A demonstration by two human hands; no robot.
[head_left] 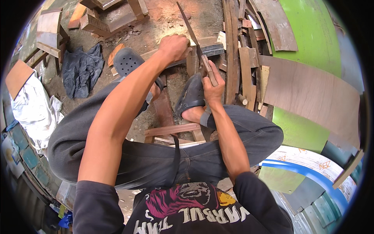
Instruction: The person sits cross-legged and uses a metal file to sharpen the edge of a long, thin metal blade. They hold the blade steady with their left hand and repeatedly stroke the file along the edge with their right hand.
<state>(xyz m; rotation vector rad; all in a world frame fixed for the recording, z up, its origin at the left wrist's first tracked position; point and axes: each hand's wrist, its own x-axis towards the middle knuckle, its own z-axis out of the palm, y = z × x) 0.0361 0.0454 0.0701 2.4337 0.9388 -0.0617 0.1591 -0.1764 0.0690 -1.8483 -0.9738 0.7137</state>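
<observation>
My right hand is wrapped round the wooden handle of a handsaw, its narrow dark blade pointing up and away. The blade passes beside a wooden bar lying crosswise in front of my feet. My left hand is closed over this bar, left of the blade; its fingertips are mostly hidden. Below the bar, between my feet, a short upright wood block shows. A grey clog on my left foot rests close to the bar, and another clog on my right foot stands under the saw handle.
Long wood strips and offcuts are piled to the right, beside a brown panel and green sheets. Wooden frames stand far left. A black plastic bag and white cloth lie left. A small wooden frame sits between my legs.
</observation>
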